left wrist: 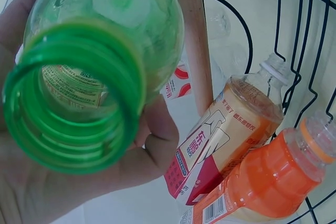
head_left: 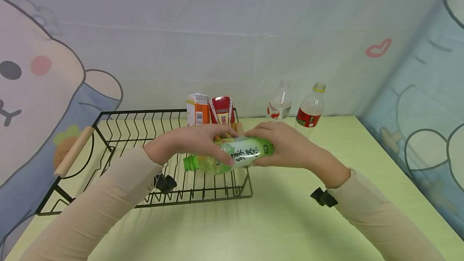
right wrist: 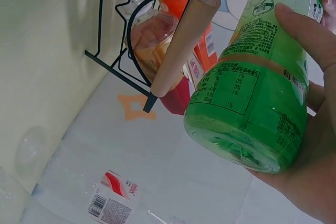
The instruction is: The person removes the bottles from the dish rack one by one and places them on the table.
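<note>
A green plastic bottle (head_left: 232,154) without a cap lies sideways in both my hands, over the right end of a black wire rack (head_left: 119,132). My left hand (head_left: 195,142) grips its neck end, and the open mouth (left wrist: 73,93) points left. My right hand (head_left: 284,144) grips the base end (right wrist: 252,103), fingers (right wrist: 310,35) curled round the label. Inside the rack, at its far right, stand an orange bottle (head_left: 197,110) and a red-labelled bottle (head_left: 222,110), also visible as the orange bottle (left wrist: 268,182) and the red-labelled one (left wrist: 226,140) in the left wrist view.
Two clear bottles with red labels (head_left: 280,102) (head_left: 311,108) stand on the pale green table (head_left: 282,220) behind my right hand. The rack has wooden handles at the left (head_left: 74,151) and right (right wrist: 181,43). Cartoon-printed cloth walls close in the back and sides.
</note>
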